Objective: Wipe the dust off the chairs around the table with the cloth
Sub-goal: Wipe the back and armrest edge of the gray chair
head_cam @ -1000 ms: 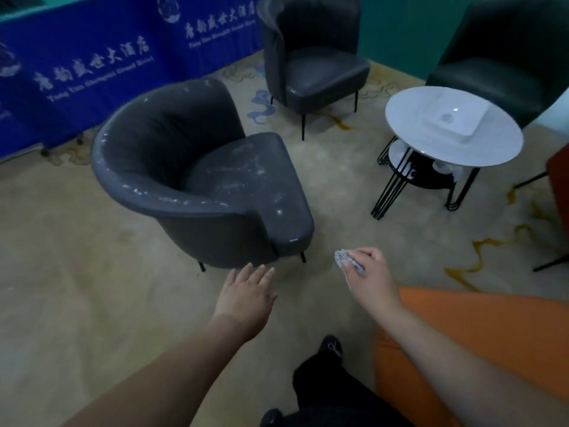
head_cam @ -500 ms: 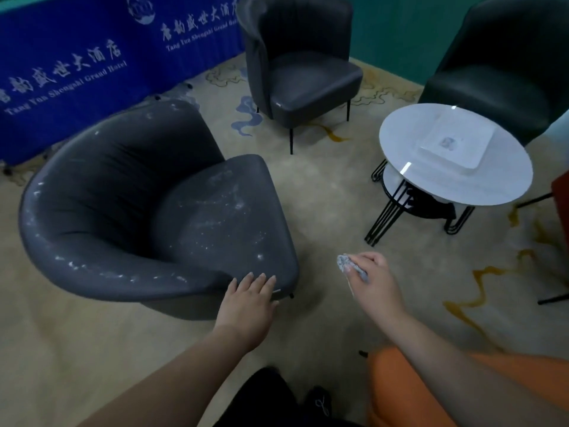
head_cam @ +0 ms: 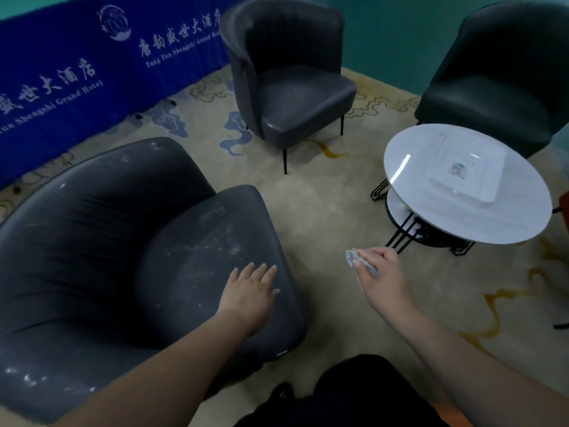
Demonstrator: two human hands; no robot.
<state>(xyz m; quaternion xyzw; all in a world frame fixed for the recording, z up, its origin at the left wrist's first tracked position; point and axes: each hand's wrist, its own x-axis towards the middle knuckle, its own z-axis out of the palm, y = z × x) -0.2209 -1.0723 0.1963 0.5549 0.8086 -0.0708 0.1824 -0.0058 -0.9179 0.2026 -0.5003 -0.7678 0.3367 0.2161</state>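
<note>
Cloth (head_cam: 358, 261) sits bunched in curled right fingers (head_cam: 371, 257); left fingers (head_cam: 255, 272) lie flat on dusty chair (head_cam: 197, 257).

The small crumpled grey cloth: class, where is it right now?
In the head view, the small crumpled grey cloth is pinched in the right hand, held above the carpet between the dusty dark grey armchair and the round white table.

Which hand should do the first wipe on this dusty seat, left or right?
Right. The right hand already pinches the cloth, beside the near chair. The left hand lies flat and empty over the dusty seat; it would better steady the chair.
</note>
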